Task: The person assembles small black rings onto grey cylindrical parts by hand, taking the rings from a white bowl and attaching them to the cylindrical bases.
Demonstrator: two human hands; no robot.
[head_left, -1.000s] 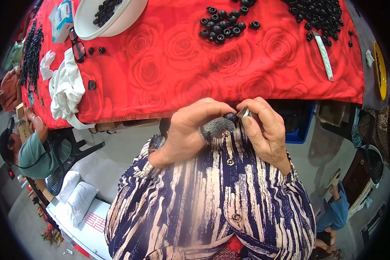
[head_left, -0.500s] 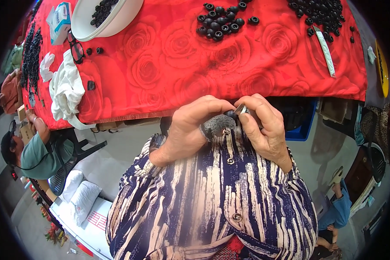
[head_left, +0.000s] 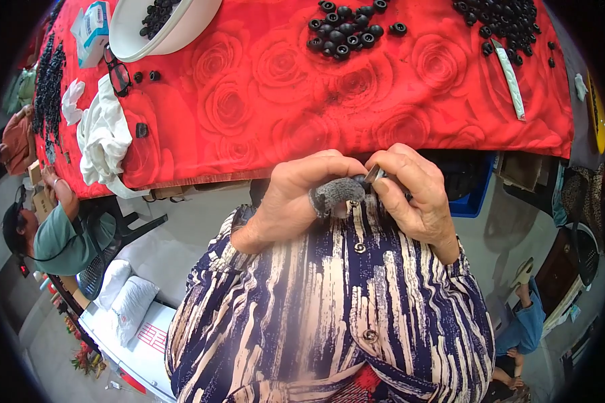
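Note:
My left hand point(head_left: 296, 198) and my right hand point(head_left: 413, 195) meet close to my chest, just below the edge of the red rose-patterned table point(head_left: 262, 101). A grey fabric cot point(head_left: 335, 193) covers my left thumb. Between the fingertips of both hands sits a small black ring-shaped part point(head_left: 361, 180). My right hand also pinches a thin metal tool point(head_left: 374, 174) against that part. My fingers hide most of the part.
Black ring parts point(head_left: 346, 27) lie in a pile on the cloth, more point(head_left: 501, 20) at the far right beside a white strip point(head_left: 511, 80). A white bowl point(head_left: 161, 30), glasses point(head_left: 117, 70) and white cloth point(head_left: 104, 138) are at left. Another person point(head_left: 47, 232) sits at lower left.
Both hands stay together at the table edge; the fingers have shifted only slightly around the small part.

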